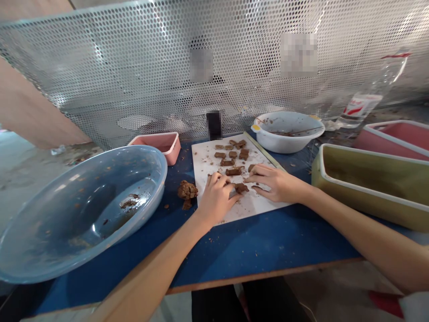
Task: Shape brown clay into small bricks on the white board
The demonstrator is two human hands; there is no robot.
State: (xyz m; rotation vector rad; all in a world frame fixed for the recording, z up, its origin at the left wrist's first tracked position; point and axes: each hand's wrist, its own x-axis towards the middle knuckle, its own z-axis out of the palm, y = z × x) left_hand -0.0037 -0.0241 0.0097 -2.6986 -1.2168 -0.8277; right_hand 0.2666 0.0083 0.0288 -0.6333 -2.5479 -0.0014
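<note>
The left hand (217, 191) curls at one side of a brown lump (241, 188), whether pinching it I cannot tell; the right hand (274, 181), fingers parted, sits opposite, perhaps to steady it; the lump lies on a white sheet (250, 207), which probably keeps it off the blue table (268, 239); small blocks (233, 171) lie beyond, likely spaced against sticking; a crumbly mass (187, 190) sits left of the sheet, seemingly for easy reach.

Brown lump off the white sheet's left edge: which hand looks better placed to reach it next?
Probably the left hand: it is over the white sheet, close to the brown lump just past that edge. The right hand is farther off, with the left hand in between.
</note>
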